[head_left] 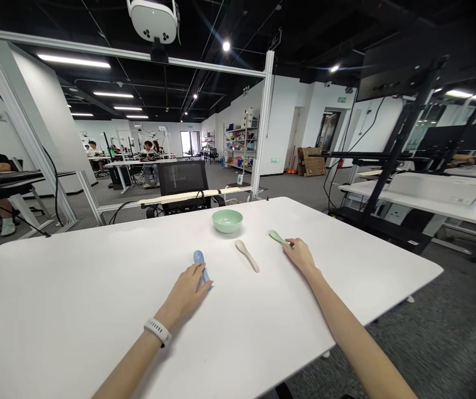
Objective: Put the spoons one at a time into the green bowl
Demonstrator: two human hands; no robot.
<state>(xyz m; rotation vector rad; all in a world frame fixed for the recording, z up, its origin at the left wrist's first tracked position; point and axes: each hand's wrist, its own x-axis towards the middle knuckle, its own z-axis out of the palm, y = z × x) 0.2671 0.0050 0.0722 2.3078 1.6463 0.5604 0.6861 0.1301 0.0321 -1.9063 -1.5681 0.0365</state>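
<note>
My left hand (pixel 185 293) rests on the white table (pixel 75 288) and closes over the handle of a blue plastic spoon (pixel 198 257), whose bowl sticks out past my fingers. My right hand (pixel 300 256) pinches the handle end of a pale green spoon (pixel 277 237). Between my hands lies a beige spoon (pixel 248 256), touched by neither. Beyond it, a pale green bowl (pixel 227 220) stands upright near the table's far edge, out of reach of my fingers. A white band circles my left wrist.
Beyond the table stand an aluminium frame (pixel 262 122) with a white overhead camera unit (pixel 153 19) and a black office chair (pixel 183 180). A white desk (pixel 412 197) and a black monitor stand (pixel 399 138) are to the right. People work at desks farther back.
</note>
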